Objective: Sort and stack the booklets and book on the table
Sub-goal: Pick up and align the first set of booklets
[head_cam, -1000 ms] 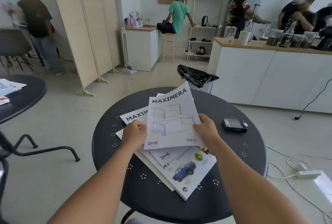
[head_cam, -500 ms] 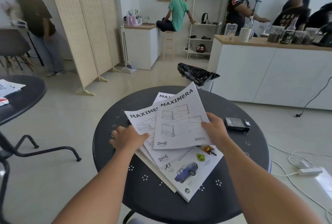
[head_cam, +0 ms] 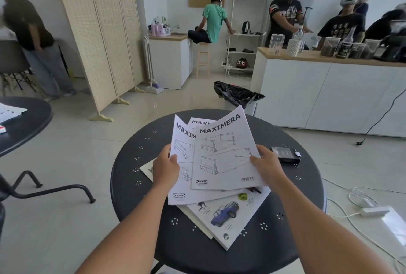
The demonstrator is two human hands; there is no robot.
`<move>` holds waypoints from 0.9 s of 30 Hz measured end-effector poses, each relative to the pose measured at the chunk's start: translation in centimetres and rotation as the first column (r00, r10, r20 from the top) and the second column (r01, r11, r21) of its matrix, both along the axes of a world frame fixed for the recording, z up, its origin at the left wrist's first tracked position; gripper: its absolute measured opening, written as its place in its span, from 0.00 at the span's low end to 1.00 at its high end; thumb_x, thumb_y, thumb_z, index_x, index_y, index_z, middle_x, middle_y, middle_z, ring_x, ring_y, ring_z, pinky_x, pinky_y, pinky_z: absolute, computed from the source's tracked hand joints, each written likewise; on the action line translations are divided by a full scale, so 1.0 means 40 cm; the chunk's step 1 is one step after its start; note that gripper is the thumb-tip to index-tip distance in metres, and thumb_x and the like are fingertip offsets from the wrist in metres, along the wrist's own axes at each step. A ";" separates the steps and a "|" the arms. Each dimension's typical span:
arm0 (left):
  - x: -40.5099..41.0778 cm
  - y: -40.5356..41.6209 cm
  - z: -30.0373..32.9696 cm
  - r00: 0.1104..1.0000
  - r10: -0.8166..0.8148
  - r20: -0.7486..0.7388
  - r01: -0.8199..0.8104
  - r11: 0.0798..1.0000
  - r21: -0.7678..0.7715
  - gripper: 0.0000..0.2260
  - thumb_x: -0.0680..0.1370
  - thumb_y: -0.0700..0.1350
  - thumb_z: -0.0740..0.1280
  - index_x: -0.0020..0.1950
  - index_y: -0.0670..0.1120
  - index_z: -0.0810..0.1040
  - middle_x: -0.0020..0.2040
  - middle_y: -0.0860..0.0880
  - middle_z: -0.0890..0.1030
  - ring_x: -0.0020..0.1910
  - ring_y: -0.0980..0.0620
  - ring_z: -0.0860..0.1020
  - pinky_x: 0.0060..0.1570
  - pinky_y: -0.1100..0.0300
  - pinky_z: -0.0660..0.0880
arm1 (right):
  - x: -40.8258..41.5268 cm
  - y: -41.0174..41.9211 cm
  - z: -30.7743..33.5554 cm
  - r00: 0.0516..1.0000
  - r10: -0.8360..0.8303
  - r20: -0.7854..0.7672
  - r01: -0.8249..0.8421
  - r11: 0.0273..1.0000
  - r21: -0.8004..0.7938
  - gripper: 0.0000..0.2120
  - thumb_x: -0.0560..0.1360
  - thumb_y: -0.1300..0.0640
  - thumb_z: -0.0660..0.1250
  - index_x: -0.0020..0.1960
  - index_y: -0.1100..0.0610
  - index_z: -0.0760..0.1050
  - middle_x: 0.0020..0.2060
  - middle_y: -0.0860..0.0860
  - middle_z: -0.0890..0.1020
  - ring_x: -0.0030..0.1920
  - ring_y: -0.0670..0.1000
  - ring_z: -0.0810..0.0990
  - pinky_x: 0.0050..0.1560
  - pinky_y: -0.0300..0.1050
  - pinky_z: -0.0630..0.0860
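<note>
Over the round black table I hold two white MAXIMERA booklets lifted and fanned. My right hand grips the right edge of the top booklet. My left hand grips the left edge of a second booklet that lies partly under the first. A third MAXIMERA booklet shows only its top edge behind them. Below them lies a white book with a blue car on its cover. A beige sheet peeks out under my left hand.
A small black box lies on the table right of my right hand. A second dark table with papers stands at the left. White cables and a power strip lie on the floor at the right. Several people stand behind.
My left hand has taken hold of the second booklet and lifted it off the pile. Both booklets now stand higher and more upright, and the beige sheet has come into view.
</note>
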State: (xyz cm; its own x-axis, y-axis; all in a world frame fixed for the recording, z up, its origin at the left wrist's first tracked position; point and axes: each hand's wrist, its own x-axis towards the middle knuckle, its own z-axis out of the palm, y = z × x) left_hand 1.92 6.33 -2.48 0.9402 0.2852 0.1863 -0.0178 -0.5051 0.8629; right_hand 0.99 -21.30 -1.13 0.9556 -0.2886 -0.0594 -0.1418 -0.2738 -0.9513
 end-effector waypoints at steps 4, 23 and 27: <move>0.001 -0.009 -0.005 0.998 -0.032 -0.059 0.030 0.999 -0.034 0.14 0.82 0.41 0.58 0.67 0.48 0.74 0.56 0.51 0.80 0.49 0.51 0.75 0.40 0.58 0.68 | -0.015 0.003 -0.014 1.000 0.013 0.010 -0.013 0.999 0.030 0.16 0.80 0.64 0.63 0.59 0.45 0.78 0.49 0.44 0.85 0.40 0.44 0.86 0.30 0.36 0.80; 0.023 -0.026 0.066 0.960 -0.252 0.120 0.279 0.864 -0.420 0.18 0.77 0.35 0.66 0.52 0.61 0.78 0.47 0.60 0.86 0.48 0.60 0.83 0.47 0.57 0.78 | -0.008 0.046 0.010 0.988 0.132 0.078 -0.135 0.990 0.030 0.08 0.81 0.52 0.66 0.59 0.51 0.78 0.51 0.51 0.87 0.49 0.51 0.87 0.46 0.46 0.83; 0.031 -0.042 0.093 0.934 -0.301 0.192 0.355 0.742 -0.569 0.19 0.77 0.31 0.66 0.57 0.55 0.79 0.54 0.50 0.86 0.55 0.48 0.83 0.55 0.49 0.78 | -0.003 0.039 0.038 0.983 0.078 0.166 -0.071 0.996 -0.044 0.11 0.80 0.55 0.69 0.61 0.55 0.77 0.58 0.54 0.78 0.50 0.51 0.83 0.42 0.36 0.79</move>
